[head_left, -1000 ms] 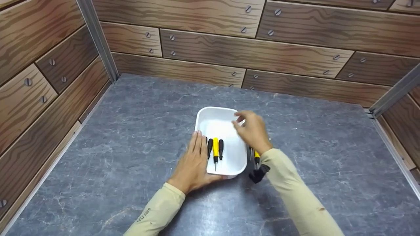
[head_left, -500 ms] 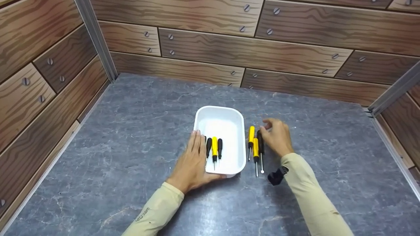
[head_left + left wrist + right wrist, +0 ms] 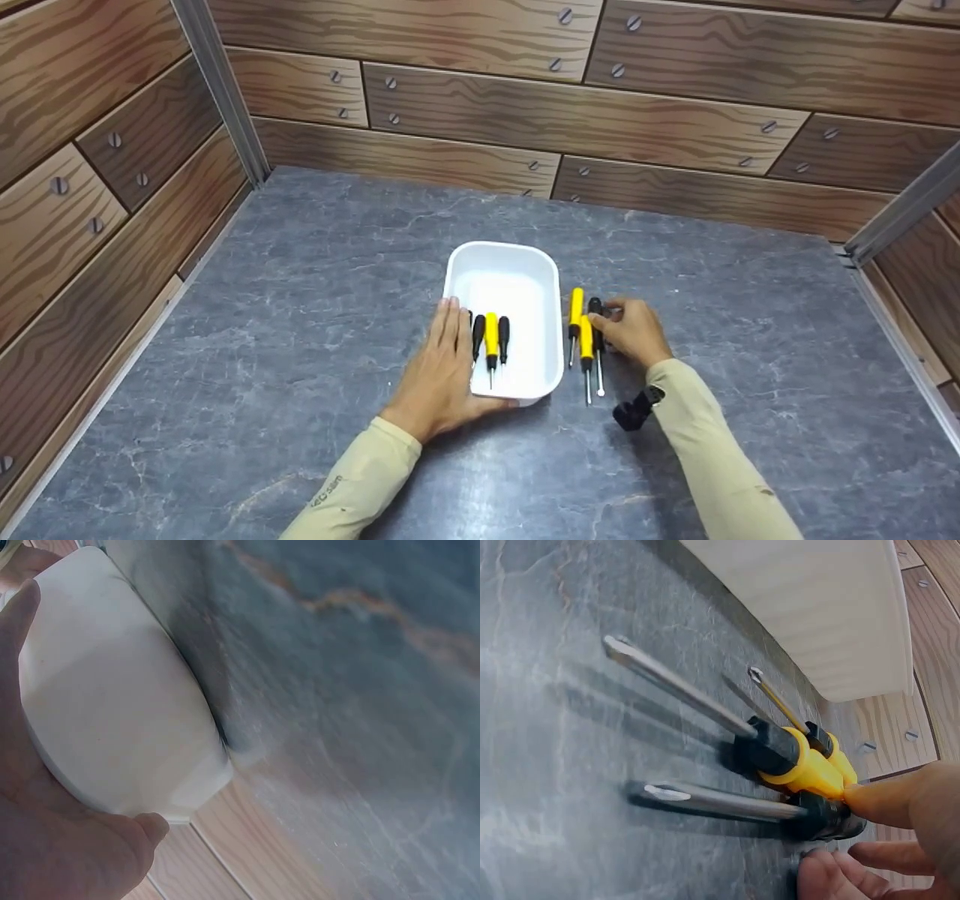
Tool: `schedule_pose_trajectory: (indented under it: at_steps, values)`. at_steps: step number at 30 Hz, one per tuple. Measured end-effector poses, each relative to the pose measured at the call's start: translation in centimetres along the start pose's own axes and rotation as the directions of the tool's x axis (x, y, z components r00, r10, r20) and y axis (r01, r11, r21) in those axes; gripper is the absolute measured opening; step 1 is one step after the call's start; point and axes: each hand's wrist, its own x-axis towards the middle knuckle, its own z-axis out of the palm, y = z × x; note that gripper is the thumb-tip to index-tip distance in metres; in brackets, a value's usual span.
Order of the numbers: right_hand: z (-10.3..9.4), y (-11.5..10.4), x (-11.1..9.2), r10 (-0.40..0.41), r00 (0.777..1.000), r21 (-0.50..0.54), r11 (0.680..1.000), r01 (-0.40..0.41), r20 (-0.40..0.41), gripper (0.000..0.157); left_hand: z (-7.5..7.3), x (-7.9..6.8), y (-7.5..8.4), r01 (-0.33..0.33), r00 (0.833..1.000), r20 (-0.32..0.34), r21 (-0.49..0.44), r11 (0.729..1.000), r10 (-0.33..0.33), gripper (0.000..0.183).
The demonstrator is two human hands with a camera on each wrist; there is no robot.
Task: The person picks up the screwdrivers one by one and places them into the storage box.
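Note:
A white plastic container (image 3: 521, 262) holds several screwdrivers, including a yellow-handled screwdriver (image 3: 492, 334) and a black-handled one (image 3: 504, 330). My left hand (image 3: 442, 375) rests against its near left corner, fingers straight along the left side and thumb along the near end; it hides part of another black handle. Right of the container, two yellow-handled screwdrivers (image 3: 810, 769) and one black-handled screwdriver (image 3: 727, 802) lie on the table. My right hand (image 3: 634, 330) pinches the black handle between thumb and fingers, with the thumb tip beside the closer yellow handle.
The grey marbled table (image 3: 337, 262) surrounds the container. Wood-patterned walls (image 3: 450, 97) rise at the back and both sides, with metal posts (image 3: 225, 90) at the corners. A small black device (image 3: 636, 409) hangs at my right wrist.
My right hand has moved from over the container's right rim to the screwdrivers beside it and closed around the black handle. My left hand has stayed at the container.

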Motion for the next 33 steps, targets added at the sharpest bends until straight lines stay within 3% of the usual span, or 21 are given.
schedule_pose_trajectory:
  at_steps: [6, 18, 28, 33]
  values:
    - [-0.1, -0.1, 0.1, 0.026, 0.998, 0.107, 0.994, -0.031, 0.05, 0.048, -0.1, 0.0, 0.0, 0.003, 1.0, -0.005, -0.004, 1.0, -0.003, 0.132]
    - [-0.9, -0.2, 0.0, 0.059, 0.995, 0.028, 0.998, -0.062, 0.081, 0.047, -0.1, 0.1, 0.1, 0.003, 1.0, -0.005, -0.007, 1.0, -0.004, 0.132]
    - [-1.8, 0.1, 0.0, 0.132, 0.989, 0.221, 0.965, -0.144, 0.065, 0.051, 0.0, 0.1, 0.1, -0.012, 1.0, -0.012, 0.031, 0.999, 0.012, 0.131]
    - [-2.7, -0.9, -0.4, 0.125, 0.992, 0.296, 0.947, -0.123, 0.011, 0.055, 0.0, 0.0, 0.0, -0.015, 1.0, -0.01, 0.02, 1.0, 0.015, 0.131]
